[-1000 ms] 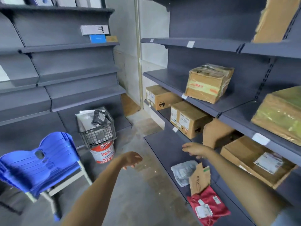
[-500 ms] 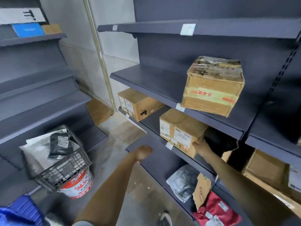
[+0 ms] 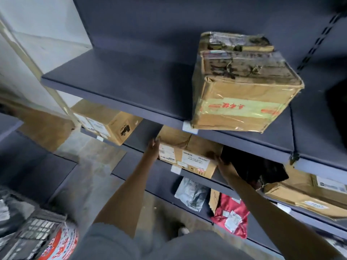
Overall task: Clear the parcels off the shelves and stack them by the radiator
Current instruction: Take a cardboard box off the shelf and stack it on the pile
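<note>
labelled parcel top hidden under the shelf, bucket and crate blurred, cut by frame edge

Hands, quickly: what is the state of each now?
Left hand: open, flat against the labelled brown cardboard box.
Right hand: fingers grip the same box's right corner.
</note>
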Demonstrator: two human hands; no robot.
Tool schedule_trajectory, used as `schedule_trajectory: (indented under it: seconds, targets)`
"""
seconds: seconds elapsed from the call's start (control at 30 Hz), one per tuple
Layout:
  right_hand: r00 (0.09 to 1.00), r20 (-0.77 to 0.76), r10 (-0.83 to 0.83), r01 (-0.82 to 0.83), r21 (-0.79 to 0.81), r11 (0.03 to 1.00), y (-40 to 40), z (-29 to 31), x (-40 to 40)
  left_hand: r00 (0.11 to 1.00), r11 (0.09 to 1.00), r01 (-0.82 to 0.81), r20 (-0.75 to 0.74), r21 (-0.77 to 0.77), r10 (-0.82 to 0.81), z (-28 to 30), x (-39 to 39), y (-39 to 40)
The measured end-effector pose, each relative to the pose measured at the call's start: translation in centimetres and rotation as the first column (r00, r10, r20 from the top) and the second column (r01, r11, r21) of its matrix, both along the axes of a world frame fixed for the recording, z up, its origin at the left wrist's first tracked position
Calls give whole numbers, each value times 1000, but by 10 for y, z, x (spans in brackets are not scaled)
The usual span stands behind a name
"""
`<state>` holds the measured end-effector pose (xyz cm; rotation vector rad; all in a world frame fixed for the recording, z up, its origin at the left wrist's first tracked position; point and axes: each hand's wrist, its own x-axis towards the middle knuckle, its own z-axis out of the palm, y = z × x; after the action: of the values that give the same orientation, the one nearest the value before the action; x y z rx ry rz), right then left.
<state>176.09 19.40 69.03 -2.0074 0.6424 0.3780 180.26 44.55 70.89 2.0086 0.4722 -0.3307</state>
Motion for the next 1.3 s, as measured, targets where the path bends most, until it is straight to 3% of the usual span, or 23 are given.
schedule_trajectory:
  seconds: [0.1, 0.2, 0.27, 0.3, 0.37, 0.43, 0.5, 0.57, 0.6, 0.67, 0.77, 0.87, 1.03, 1.17, 1.3]
  targets:
    - [993, 78, -91, 82, 112, 990, 9, 3, 1, 996, 990, -87, 19, -115, 90, -14, 17, 6]
    - [993, 31, -117, 109, 192, 975, 14, 2, -13, 973, 949, -225, 3, -219, 232, -28, 25, 28]
    - [986, 8, -169, 165, 172, 971, 14, -1, -24, 963, 947, -269, -37, -176, 266, -41, 17, 49]
    - [976, 14, -215, 210, 162, 964, 14, 2, -27, 969, 966, -245, -50, -87, 241, -45, 11, 61]
    - [956, -34, -290, 291, 176, 940, 21, 9, -34, 995, 990, -29, -93, 138, 42, -45, 3, 82]
    - [969, -118, -218, 229, 85, 970, 37, 13, -44, 964, 957, 212, -205, 197, -172, -40, -3, 96]
    - [972, -226, -61, 79, 74, 994, 61, 15, -55, 902, 943, 322, -329, 78, -281, -36, -7, 109]
    - [939, -314, 139, -118, 86, 989, 83, 15, -63, 867, 943, 313, -371, -116, -334, -37, -6, 119]
    - [932, -325, 158, -138, 85, 987, 91, 14, -65, 864, 932, 281, -362, -231, -350, -37, -4, 121]
    - [955, -293, 41, 10, 170, 985, 107, 13, -73, 870, 901, 189, -359, -391, -339, -37, 0, 122]
    - [952, -206, -227, 278, 266, 923, 132, 4, -85, 862, 882, 227, -336, -413, -379, -47, 13, 115]
    - [955, -143, -260, 286, 214, 934, 149, 0, -95, 812, 828, 273, -345, -489, -471, -60, 5, 119]
    - [936, -78, -344, 351, 124, 928, 147, -18, -136, 708, 831, 260, -487, -492, -511, -99, -36, 140]
    - [869, -86, -487, 495, 169, 852, 133, -39, -192, 633, 793, 267, -522, -547, -572, -107, -89, 119]
    - [775, -75, -628, 632, 89, 770, 92, -45, -258, 526, 737, 370, -527, -565, -667, -110, -128, 63]
